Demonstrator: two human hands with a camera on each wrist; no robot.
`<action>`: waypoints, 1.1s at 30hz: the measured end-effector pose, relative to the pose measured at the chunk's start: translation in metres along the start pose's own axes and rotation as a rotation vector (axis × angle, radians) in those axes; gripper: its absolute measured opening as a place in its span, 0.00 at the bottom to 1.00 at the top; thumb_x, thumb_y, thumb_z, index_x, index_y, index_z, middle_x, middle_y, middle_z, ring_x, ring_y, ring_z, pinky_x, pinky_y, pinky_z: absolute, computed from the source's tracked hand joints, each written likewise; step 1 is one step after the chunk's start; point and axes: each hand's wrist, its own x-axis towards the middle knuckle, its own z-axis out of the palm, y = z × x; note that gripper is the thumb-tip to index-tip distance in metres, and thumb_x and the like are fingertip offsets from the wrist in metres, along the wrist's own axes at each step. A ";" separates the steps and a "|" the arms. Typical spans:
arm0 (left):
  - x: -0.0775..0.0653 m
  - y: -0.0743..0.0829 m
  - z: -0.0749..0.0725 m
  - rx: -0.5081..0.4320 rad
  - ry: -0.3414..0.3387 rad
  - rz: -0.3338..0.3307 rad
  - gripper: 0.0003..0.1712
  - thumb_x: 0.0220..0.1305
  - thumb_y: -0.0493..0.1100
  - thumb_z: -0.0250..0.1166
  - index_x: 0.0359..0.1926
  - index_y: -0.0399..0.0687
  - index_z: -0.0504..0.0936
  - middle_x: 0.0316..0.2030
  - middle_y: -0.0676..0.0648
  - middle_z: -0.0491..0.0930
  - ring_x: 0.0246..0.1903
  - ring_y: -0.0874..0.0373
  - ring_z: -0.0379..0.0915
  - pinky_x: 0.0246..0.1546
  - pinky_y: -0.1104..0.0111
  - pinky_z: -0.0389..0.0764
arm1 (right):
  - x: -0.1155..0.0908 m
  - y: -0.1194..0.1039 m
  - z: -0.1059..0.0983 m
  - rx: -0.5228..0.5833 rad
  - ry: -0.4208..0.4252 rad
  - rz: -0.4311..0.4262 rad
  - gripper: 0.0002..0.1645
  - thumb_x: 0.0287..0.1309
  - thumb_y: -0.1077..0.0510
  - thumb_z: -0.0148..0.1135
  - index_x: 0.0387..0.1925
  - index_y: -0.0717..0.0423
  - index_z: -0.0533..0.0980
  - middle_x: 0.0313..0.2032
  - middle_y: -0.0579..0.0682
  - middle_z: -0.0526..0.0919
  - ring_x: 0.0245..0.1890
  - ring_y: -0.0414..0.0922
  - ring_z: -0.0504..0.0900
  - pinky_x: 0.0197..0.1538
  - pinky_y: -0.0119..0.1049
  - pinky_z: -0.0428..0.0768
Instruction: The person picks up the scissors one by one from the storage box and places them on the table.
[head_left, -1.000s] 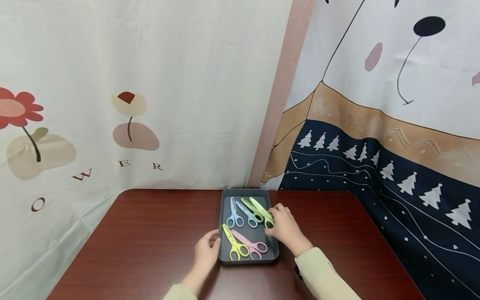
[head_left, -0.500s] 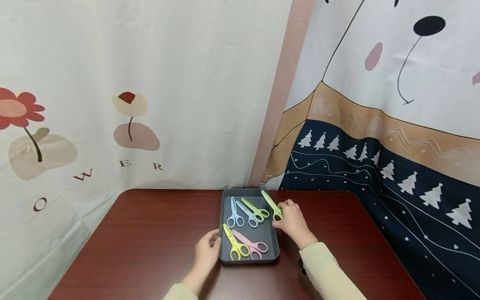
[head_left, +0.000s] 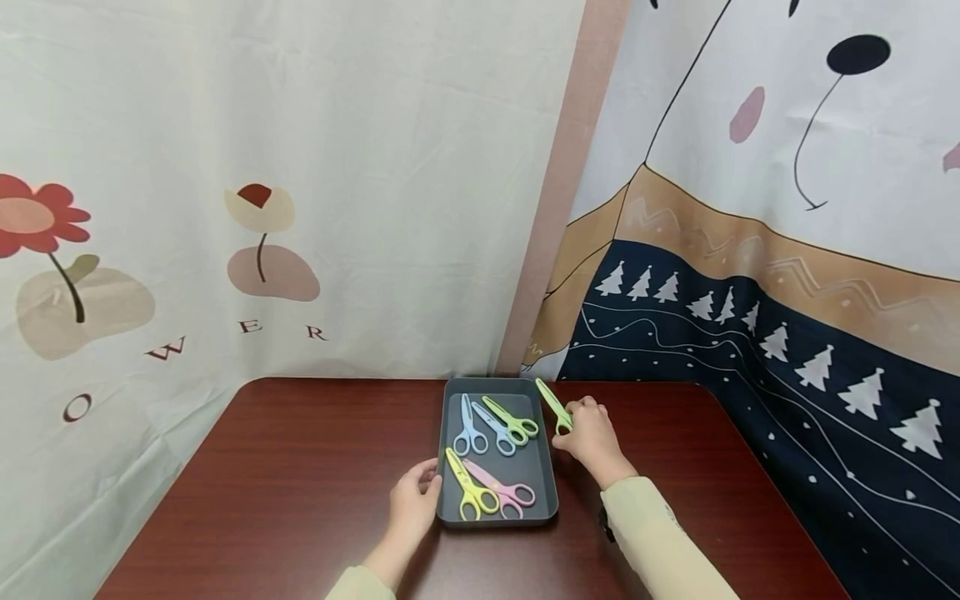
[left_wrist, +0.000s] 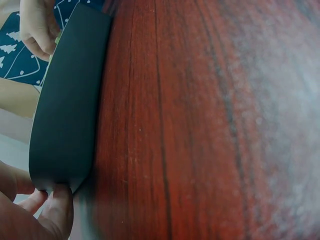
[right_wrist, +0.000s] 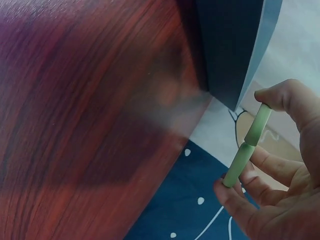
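Observation:
My right hand (head_left: 594, 437) pinches light green scissors (head_left: 553, 405) by the handles, just beyond the tray's right rim, blades pointing away. In the right wrist view, thumb and fingers hold the green handle (right_wrist: 248, 147) edge-on. With its fingertips against the outer left wall of the dark grey tray (head_left: 546, 492), my left hand (head_left: 410, 504) touches it from outside. Inside the tray lie blue scissors (head_left: 466, 425), a second blue pair (head_left: 495, 427), green scissors (head_left: 512, 421), yellow scissors (head_left: 467, 485) and pink scissors (head_left: 504, 487). The left wrist view shows the tray's outer wall (left_wrist: 70, 100).
The tray stands on a reddish-brown wooden table (head_left: 322, 467), close to its far edge. A pale curtain (head_left: 375, 208) with printed flowers hangs behind. To the right hangs a navy printed cloth (head_left: 675, 342) with white trees.
My right hand has lifted the right-hand green scissors from beside the other green pair and carried them rightward past the tray's rim. My left hand and the tray have stayed put.

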 end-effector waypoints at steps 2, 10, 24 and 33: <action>0.000 0.000 0.000 0.003 -0.003 -0.005 0.14 0.61 0.33 0.61 0.49 0.36 0.80 0.38 0.40 0.83 0.36 0.50 0.81 0.37 0.63 0.83 | 0.001 0.003 0.001 -0.003 -0.001 0.005 0.29 0.34 0.53 0.74 0.43 0.60 0.79 0.41 0.57 0.75 0.41 0.52 0.71 0.38 0.43 0.76; 0.001 -0.001 0.001 0.006 -0.008 -0.012 0.15 0.61 0.34 0.60 0.49 0.37 0.80 0.38 0.40 0.82 0.37 0.50 0.81 0.37 0.62 0.83 | 0.004 0.013 0.004 -0.024 -0.022 0.020 0.28 0.35 0.52 0.74 0.41 0.61 0.79 0.41 0.58 0.75 0.40 0.53 0.71 0.37 0.43 0.76; 0.003 -0.002 0.002 0.002 0.008 -0.007 0.15 0.61 0.34 0.61 0.49 0.37 0.81 0.38 0.40 0.83 0.37 0.49 0.81 0.37 0.62 0.83 | 0.005 0.024 0.011 -0.054 -0.031 0.025 0.26 0.34 0.53 0.76 0.38 0.62 0.78 0.34 0.56 0.73 0.35 0.51 0.69 0.35 0.43 0.74; 0.003 -0.002 0.002 -0.005 -0.008 -0.006 0.15 0.61 0.34 0.60 0.50 0.36 0.80 0.39 0.38 0.82 0.38 0.48 0.81 0.37 0.62 0.83 | 0.006 0.024 0.013 -0.077 -0.062 0.040 0.27 0.35 0.53 0.77 0.38 0.62 0.78 0.35 0.58 0.74 0.36 0.52 0.69 0.37 0.45 0.76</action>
